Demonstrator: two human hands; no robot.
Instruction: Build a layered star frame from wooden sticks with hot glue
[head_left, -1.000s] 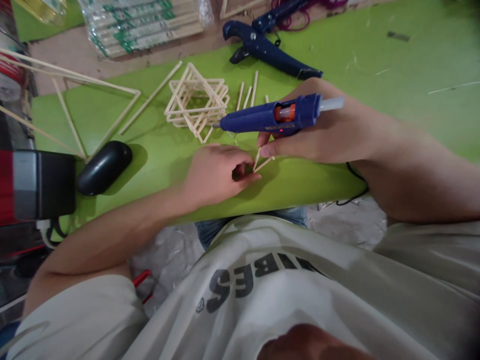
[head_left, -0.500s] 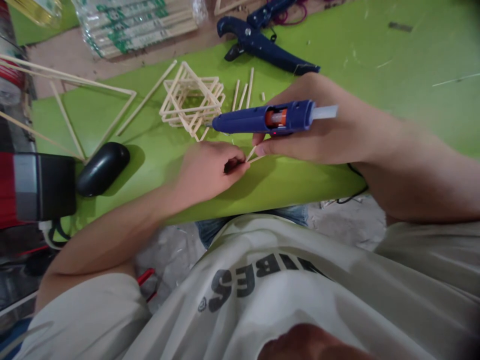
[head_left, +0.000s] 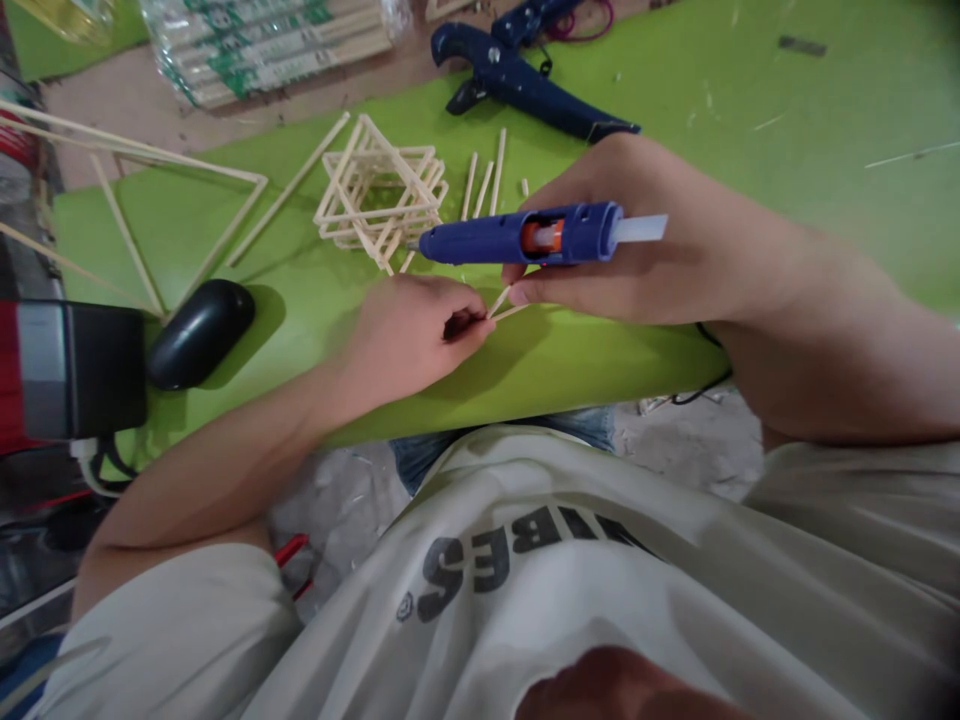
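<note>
My left hand [head_left: 424,325] is closed, thumb and fingertips pinching thin wooden sticks [head_left: 511,311] where two of them meet at an angle. My right hand [head_left: 622,240] grips a blue glue gun [head_left: 480,238], its nozzle pointing left and a clear glue stick [head_left: 641,228] poking from the back. The same hand's thumb and a fingertip also touch one of the small sticks. Just beyond the nozzle sits a star-shaped frame of stacked wooden sticks [head_left: 382,190]. Several short loose sticks [head_left: 484,185] lie beside it.
A black computer mouse [head_left: 201,333] and a black box-shaped device [head_left: 86,370] are at left, near a larger stick frame [head_left: 247,205]. Dark blue cutters [head_left: 525,85] lie at the back, with plastic-wrapped chopsticks [head_left: 277,50] further left. The green table [head_left: 840,150] has its front edge near my body.
The whole view has shifted slightly, so the table things appear a little higher and further left. Both hands keep the same grip on the sticks and glue gun.
</note>
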